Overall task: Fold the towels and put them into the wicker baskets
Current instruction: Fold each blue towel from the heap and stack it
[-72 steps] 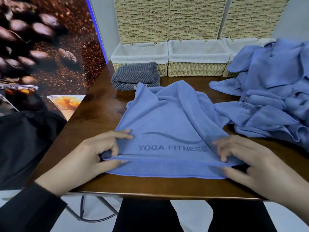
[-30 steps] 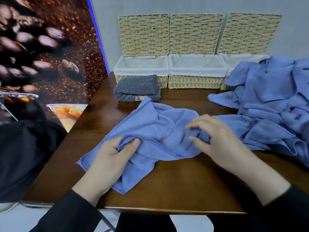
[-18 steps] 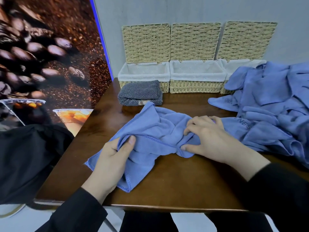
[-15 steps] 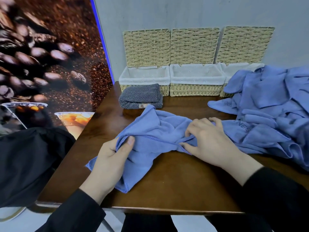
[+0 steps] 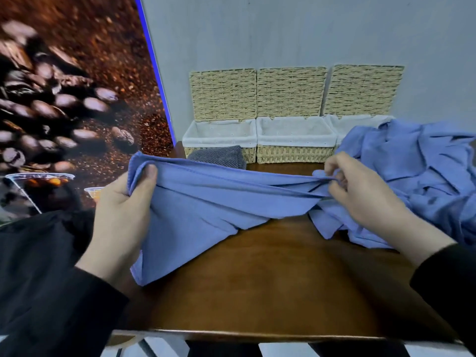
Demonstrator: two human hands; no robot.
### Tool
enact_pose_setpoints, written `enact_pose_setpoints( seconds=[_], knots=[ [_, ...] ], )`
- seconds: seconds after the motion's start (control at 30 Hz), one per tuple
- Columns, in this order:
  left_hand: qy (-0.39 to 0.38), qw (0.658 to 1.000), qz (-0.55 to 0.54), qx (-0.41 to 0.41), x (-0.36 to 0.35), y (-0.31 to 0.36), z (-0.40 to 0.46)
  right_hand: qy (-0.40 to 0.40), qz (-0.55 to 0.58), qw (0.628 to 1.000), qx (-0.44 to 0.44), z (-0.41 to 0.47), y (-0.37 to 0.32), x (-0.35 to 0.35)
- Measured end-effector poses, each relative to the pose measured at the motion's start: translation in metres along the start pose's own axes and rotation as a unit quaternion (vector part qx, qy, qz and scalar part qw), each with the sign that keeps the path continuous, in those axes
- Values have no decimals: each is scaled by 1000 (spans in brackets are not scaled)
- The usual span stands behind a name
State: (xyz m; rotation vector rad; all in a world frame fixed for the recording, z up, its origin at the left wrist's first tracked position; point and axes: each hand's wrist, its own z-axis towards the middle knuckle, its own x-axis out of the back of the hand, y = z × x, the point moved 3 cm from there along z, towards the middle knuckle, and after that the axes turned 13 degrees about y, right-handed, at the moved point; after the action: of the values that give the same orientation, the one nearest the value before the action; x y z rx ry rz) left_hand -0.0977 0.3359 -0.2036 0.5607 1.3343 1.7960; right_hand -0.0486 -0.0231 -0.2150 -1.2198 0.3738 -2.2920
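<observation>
Left hand [image 5: 121, 202] and right hand [image 5: 360, 191] each pinch an end of the blue towel [image 5: 219, 202], stretched between them; soft, light, limp, best gripped at corners

Place: looks like a café or shop corner set up for sorting linen; cannot tell for sure
Wall left: big poster [image 5: 64, 99] of coffee beans with iced drinks in cups, blue edge strip
Wall back: plain grey wall [image 5: 309, 29]
Work surface: dark brown wooden table [image 5: 270, 279], pushed up to the wall
Storage: three wicker baskets [image 5: 296, 153] with white cloth liners in a row at the back, lids standing upright behind them
Stock: heap of matching blue towels [image 5: 425, 171] at right, one folded grey towel [image 5: 219, 157] by the left basket
</observation>
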Motion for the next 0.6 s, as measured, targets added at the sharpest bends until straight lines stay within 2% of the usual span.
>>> enact_pose_setpoints(
  seconds=[0.1, 0.2, 0.3, 0.37, 0.43, 0.53, 0.6],
  knots=[
    [-7, 1000, -2, 12, 1, -1, 12, -13, 36, 991, 125, 1, -15, 22],
    [-2, 1000, -17, 21, 1, -1, 18, -31, -11, 978, 208, 5, -18, 35],
    [-1, 1000, -17, 18, 3, 2, 24, -88, -99, 977, 170, 7, -22, 48],
    [10, 1000, -9, 18, 5, 5, 29, -120, -191, 963, 148, 9, -22, 55],
    [-3, 1000, 4, 2, 4, 9, 33, -74, -213, 964, 139, 16, -26, 61],
    [1, 1000, -8, -23, 3, 23, 41, 99, -71, 984, 129, 26, -46, 78],
    [7, 999, -32, -21, 1, 35, 47, 161, -7, 984, 79, 34, -56, 90]
  ],
)
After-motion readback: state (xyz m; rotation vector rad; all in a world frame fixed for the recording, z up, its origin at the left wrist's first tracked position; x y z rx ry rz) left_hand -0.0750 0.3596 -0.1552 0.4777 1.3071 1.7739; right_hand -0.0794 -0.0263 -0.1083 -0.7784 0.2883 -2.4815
